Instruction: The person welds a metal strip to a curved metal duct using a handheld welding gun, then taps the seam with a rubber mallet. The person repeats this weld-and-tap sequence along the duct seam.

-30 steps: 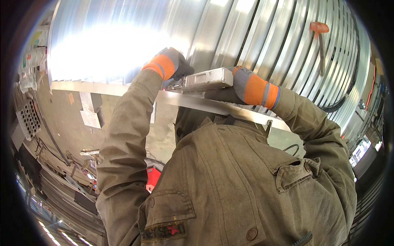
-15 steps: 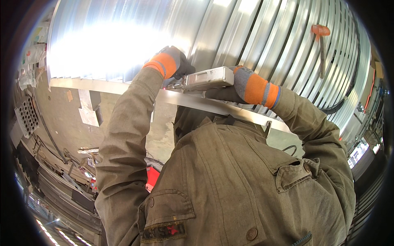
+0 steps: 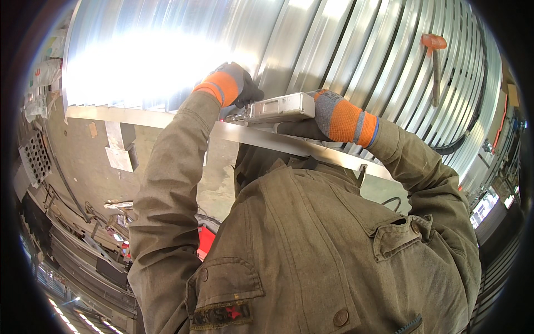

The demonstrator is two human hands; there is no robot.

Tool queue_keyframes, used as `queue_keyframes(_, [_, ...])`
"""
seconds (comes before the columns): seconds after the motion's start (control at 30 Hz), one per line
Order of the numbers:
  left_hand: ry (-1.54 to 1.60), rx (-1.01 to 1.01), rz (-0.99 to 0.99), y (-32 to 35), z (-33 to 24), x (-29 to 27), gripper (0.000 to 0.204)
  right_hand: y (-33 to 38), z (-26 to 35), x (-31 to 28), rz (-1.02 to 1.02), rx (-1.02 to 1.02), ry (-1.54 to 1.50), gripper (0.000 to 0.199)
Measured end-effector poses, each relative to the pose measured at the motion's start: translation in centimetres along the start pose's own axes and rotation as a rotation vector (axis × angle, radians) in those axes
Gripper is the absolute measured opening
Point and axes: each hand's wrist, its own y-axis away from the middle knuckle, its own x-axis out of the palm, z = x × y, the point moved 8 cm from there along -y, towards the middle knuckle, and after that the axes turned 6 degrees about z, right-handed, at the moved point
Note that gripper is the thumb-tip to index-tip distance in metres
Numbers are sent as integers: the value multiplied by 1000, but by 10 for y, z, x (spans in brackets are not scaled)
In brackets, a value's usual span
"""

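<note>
Ribbed shiny corrugated metal wall [image 3: 345,50] fills far background. Left hand [image 3: 236,83], grey-orange glove, fingers curled against wall just above flat metal ledge [image 3: 167,118]. Right hand [image 3: 328,117] grips grey box-shaped handheld tool [image 3: 275,107] on ledge edge. Orange-headed hammer [image 3: 434,61] hangs far right, well apart.

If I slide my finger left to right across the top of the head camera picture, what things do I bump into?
Bright shiny metal sheet → left hand in a grey-and-orange glove → grey box-shaped tool → right hand → orange-headed hammer.

Glossy ribbed sheet metal [image 3: 356,50], matt olive cloth jacket [image 3: 311,245], knit gloves, smooth grey plastic-looking tool [image 3: 275,107].
</note>
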Motion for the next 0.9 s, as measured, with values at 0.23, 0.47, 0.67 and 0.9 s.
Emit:
queue_keyframes(0.23, [89, 15, 17, -3, 5, 5, 41, 0, 5, -5, 87, 154, 92, 24])
queue_keyframes(0.47, [98, 9, 1, -2, 7, 6, 41, 13, 63, -31, 43, 108, 28, 69])
queue_keyframes(0.67, [92, -1, -3, -1, 7, 8, 41, 6, 62, -26, 90, 130, 87, 70])
queue_keyframes(0.9, [102, -9, -5, -5, 8, 6, 42, 4, 56, -20, 80, 33, -43, 38])
